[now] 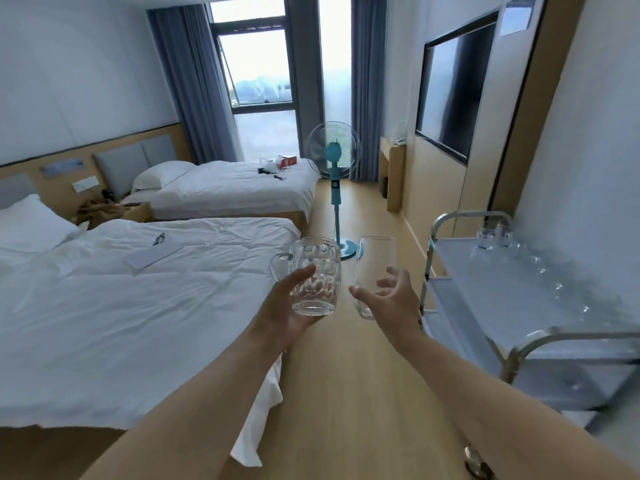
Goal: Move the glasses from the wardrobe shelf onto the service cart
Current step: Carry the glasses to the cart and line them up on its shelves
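Gripped from below and behind, a dimpled glass mug (317, 276) is held upright in the left hand (284, 308), fingers curled round its base and side, its handle turned to the left of the frame. A tall plain tumbler (374, 271) is held in the right hand (391, 299), thumb and fingers wrapped loosely about its lower half, and it is tilted slightly. Both glasses are carried in mid-air at the centre of the frame, above the wooden floor (346, 393), close together but apart.

At the right of the frame a metal cart (519, 344) is seen against the wall. On its top shelf more glasses (491, 233) are gathered at the far end, and a row of further clear ones is set along the wall side; these are too blurred to be told apart.

Two white beds (138, 306) are seen at the left, a teal fan (334, 161) at upper centre before the curtained window (256, 64), and a dark screen (453, 88) on the wall at upper right.
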`<act>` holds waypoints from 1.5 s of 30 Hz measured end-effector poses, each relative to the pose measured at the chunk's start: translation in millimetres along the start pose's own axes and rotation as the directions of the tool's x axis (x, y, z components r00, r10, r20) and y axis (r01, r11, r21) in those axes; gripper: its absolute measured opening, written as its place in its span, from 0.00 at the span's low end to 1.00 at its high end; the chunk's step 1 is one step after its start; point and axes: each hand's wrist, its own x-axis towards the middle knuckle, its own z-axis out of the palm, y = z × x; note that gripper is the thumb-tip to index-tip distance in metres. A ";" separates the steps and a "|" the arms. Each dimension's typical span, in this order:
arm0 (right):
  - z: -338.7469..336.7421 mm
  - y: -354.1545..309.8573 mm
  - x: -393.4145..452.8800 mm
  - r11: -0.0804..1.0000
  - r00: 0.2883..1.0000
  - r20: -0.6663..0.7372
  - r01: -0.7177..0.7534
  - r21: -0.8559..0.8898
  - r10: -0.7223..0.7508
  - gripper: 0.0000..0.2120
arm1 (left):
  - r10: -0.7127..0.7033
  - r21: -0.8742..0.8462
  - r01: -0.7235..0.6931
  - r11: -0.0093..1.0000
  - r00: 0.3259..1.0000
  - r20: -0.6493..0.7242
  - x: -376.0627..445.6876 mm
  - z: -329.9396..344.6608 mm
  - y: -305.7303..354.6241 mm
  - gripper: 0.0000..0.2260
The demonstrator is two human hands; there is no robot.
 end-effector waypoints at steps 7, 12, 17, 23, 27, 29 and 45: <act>5.0 9.5 34.3 0.997 0.985 -0.168 -0.049 -0.054 0.040 0.39 | -0.107 0.001 0.107 0.994 0.992 0.065 80.8 -7.8 12.7 0.36; 0.1 27.3 54.5 0.990 0.965 -0.250 -0.105 -0.093 0.079 0.38 | -0.198 0.020 0.198 0.980 0.966 0.165 132.9 -8.6 7.6 0.34; -12.7 52.9 83.7 0.980 0.940 -0.313 -0.173 -0.101 0.134 0.39 | -0.278 0.046 0.274 0.961 0.945 0.172 182.5 0.2 -11.7 0.29; -30.2 82.5 153.1 0.975 0.928 -0.339 -0.199 -0.098 0.156 0.39 | -0.269 0.091 0.257 0.962 0.950 0.161 259.7 23.6 -26.6 0.35; -41.8 98.5 209.7 0.973 0.924 -0.345 -0.211 -0.095 0.167 0.40 | -0.289 0.103 0.275 0.956 0.944 0.161 316.1 45.7 -34.3 0.35; -48.6 104.6 239.8 0.974 0.927 -0.339 -0.205 -0.096 0.162 0.39 | -0.293 0.099 0.280 0.955 0.939 0.180 344.2 56.4 -36.8 0.35; -83.5 168.2 394.8 0.952 0.883 -0.397 -0.300 -0.063 0.251 0.40 | -0.392 0.129 0.375 0.918 0.906 0.158 518.9 99.3 -66.9 0.35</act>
